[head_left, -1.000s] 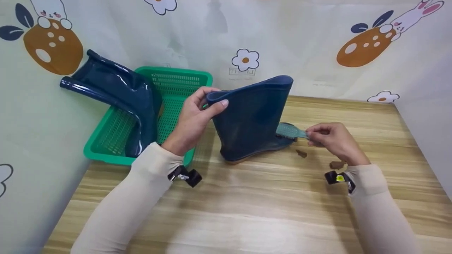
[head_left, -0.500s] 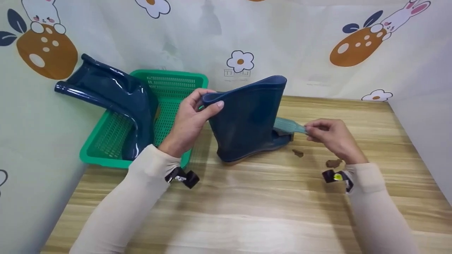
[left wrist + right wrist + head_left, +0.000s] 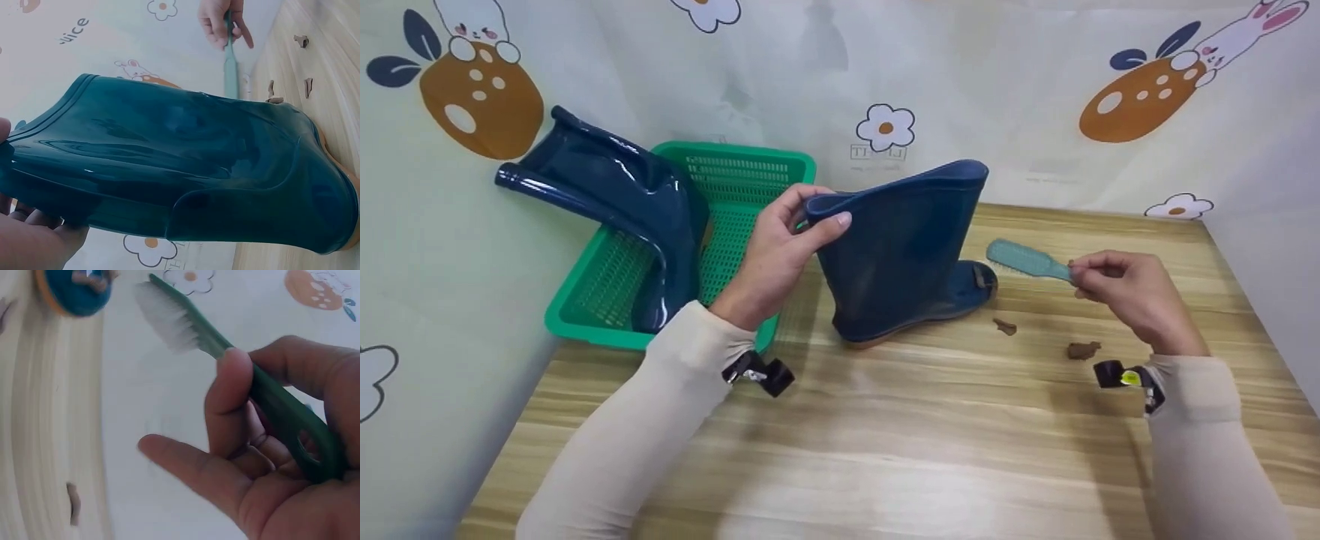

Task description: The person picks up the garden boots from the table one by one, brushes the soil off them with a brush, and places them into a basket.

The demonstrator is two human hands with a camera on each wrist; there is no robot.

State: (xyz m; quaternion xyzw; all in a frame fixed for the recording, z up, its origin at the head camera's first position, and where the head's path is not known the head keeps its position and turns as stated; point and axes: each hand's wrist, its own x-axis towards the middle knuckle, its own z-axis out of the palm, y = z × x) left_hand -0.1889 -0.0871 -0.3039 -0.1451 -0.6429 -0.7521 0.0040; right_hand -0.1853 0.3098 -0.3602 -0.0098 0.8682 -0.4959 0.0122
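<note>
A dark blue rubber boot (image 3: 896,255) stands on the wooden table, its toe toward the right. My left hand (image 3: 776,251) grips the rim of its shaft, thumb on the near side. In the left wrist view the boot's glossy shaft (image 3: 169,163) fills the middle. A brown clump (image 3: 981,276) sticks to the toe. Right of the toe, above the table, my right hand (image 3: 1132,292) holds a green scrubbing brush (image 3: 1024,259) by its handle. White bristles (image 3: 166,318) show in the right wrist view, pointing away from the palm; the little finger is stretched out.
A green plastic basket (image 3: 791,166) stands at the left, with a second blue boot (image 3: 611,180) leaning in it, its shaft over the rim. Brown scraps (image 3: 1084,350) lie on the table (image 3: 870,450) right of the boot. A patterned wall sheet (image 3: 997,97) borders the back.
The brush has lifted off the boot's toe and moved right with my right hand, uncovering the brown clump there. My left hand keeps its grip on the boot's rim.
</note>
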